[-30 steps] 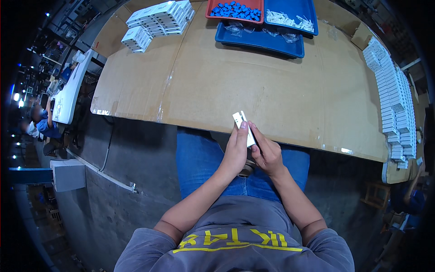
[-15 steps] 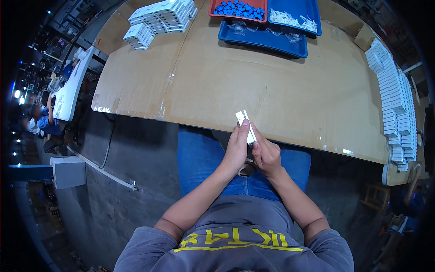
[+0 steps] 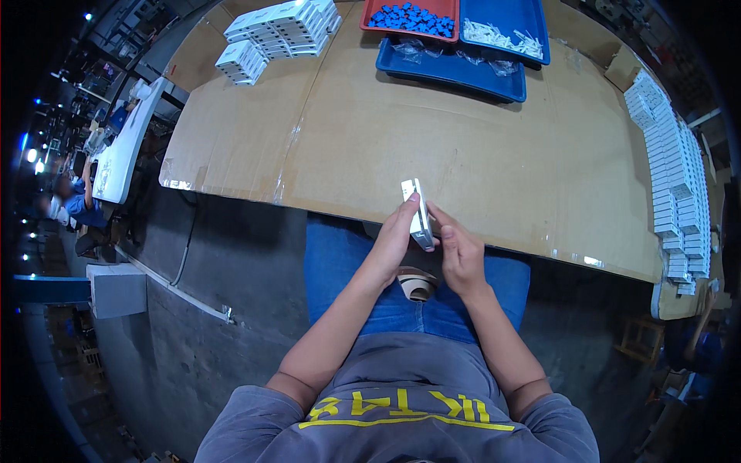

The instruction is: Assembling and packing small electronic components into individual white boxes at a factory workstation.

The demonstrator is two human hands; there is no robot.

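Observation:
A slim white plastic case (image 3: 417, 220), seen nearly edge-on, stands tilted just over the near edge of the table. My left hand (image 3: 391, 241) grips it from the left, with the thumb lying along its upper part. On the other side, my right hand (image 3: 465, 258) has its fingers stretched out and partly apart, close beside the case. Whether a right fingertip still touches the case's lower end, I cannot tell. The left fingers behind the case are hidden.
White cases are stacked at the back left (image 3: 282, 31) and in a long stack on the right (image 3: 675, 177). At the back, a red tray (image 3: 409, 32) holds blue pieces, a blue tray (image 3: 546, 46) holds white pieces, and another blue tray (image 3: 451, 79) holds clear plastic bags. A person (image 3: 81, 204) sits far left.
My right hand has loosened from the case and moved slightly right, its fingers opening. In my left hand the case has turned, showing a narrower side.

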